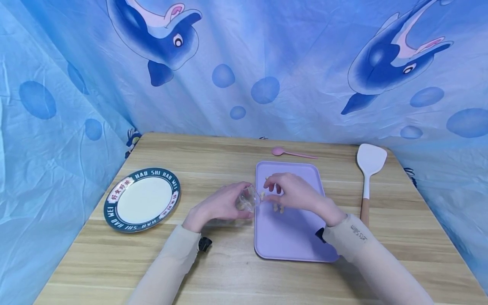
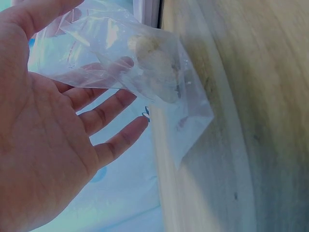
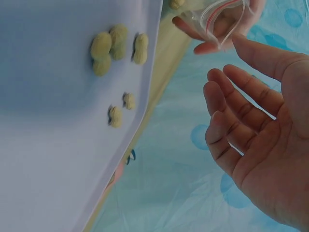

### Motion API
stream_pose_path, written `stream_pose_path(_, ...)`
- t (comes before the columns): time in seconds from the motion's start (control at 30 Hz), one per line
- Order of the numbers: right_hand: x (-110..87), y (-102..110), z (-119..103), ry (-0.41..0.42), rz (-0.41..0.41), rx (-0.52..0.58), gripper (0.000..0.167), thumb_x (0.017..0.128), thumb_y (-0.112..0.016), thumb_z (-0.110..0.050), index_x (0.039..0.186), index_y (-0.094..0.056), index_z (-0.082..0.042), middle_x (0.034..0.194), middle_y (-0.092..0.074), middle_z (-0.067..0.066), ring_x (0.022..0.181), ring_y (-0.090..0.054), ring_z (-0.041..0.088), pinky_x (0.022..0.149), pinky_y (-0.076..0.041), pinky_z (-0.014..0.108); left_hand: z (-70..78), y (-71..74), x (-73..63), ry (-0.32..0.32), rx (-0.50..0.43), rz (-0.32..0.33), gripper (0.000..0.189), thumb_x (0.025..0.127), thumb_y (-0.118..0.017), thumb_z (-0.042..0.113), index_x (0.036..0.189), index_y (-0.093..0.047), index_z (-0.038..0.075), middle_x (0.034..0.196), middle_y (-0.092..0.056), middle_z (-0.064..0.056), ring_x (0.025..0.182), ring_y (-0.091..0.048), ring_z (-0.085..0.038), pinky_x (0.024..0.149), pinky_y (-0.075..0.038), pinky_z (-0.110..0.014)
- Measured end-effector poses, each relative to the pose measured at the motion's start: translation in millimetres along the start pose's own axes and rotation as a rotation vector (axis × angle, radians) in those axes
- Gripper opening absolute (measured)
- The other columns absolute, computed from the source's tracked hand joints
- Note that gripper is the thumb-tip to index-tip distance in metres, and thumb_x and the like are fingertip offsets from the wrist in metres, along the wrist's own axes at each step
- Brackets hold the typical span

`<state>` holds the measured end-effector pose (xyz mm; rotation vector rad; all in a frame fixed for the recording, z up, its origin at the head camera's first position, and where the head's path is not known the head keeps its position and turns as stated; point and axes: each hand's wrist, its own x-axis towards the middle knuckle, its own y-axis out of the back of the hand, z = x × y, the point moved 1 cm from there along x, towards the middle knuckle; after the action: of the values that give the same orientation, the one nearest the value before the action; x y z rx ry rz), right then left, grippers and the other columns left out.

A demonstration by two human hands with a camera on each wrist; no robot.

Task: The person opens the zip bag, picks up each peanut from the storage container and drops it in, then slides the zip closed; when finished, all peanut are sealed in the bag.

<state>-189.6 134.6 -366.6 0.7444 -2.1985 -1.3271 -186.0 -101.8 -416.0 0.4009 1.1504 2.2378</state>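
Observation:
A clear zip bag (image 1: 248, 198) is pinched between the thumb and fingers of my left hand (image 1: 225, 203), its mouth facing the tray. Peanuts (image 2: 157, 63) show through the plastic in the left wrist view. My right hand (image 1: 292, 192) is over the purple tray (image 1: 293, 239), fingers loosely bent and nothing between them in the right wrist view. There, its thumb (image 3: 258, 53) comes right at the bag's mouth. One peanut (image 1: 262, 195) shows at the tray's left edge, between the bag and the right hand. Several unshelled peanuts (image 3: 100, 53) lie on the tray.
On the left stands a white plate (image 1: 145, 199) with a dark green lettered rim. Behind the tray lies a pink spoon (image 1: 295, 153). A white spatula (image 1: 367, 169) with a wooden handle lies to its right. A blue dolphin-print curtain (image 1: 244, 63) hangs behind the wooden table (image 1: 228, 271).

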Motion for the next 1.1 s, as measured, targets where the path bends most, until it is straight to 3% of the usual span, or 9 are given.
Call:
stream_pose_path(0.6,-23.4,-14.5,34.1,-0.045,-0.069,-0.032,0.028,0.080,-0.084,-0.019,0.101,-0.073,-0.005,0.090,-0.068,0.003,0.076,-0.061,0.022,0.069,-0.049,0.032,1.6,0.4,-1.2,0.026,0.006,-0.003,0.083,0.078,-0.083,0.041,0.146,-0.045,0.012,0.125,-0.063,-0.006,0.115,-0.058,-0.022,0.099,-0.046,-0.039)
stream_pose_path(0.83,-28.7,-24.3,42.8,-0.051,-0.094,-0.049,0.027,0.079,-0.085,-0.023,0.098,-0.074,-0.008,0.086,-0.065,-0.003,0.072,-0.055,0.012,0.068,-0.047,0.029,0.2,-0.5,0.4,0.031,0.006,-0.007,0.084,0.077,-0.084,0.041,0.146,-0.045,0.011,0.124,-0.063,-0.006,0.114,-0.058,-0.021,0.099,-0.046,-0.040)
stream_pose_path(1.1,-30.0,-30.9,42.8,-0.041,-0.100,-0.056,0.025,0.079,-0.085,-0.022,0.097,-0.073,-0.009,0.082,-0.061,-0.005,0.072,-0.053,0.010,0.067,-0.046,0.028,0.5,-0.2,0.1,0.029,0.005,-0.010,0.084,0.078,-0.083,0.041,0.146,-0.045,0.011,0.122,-0.063,-0.006,0.112,-0.059,-0.021,0.097,-0.047,-0.039)
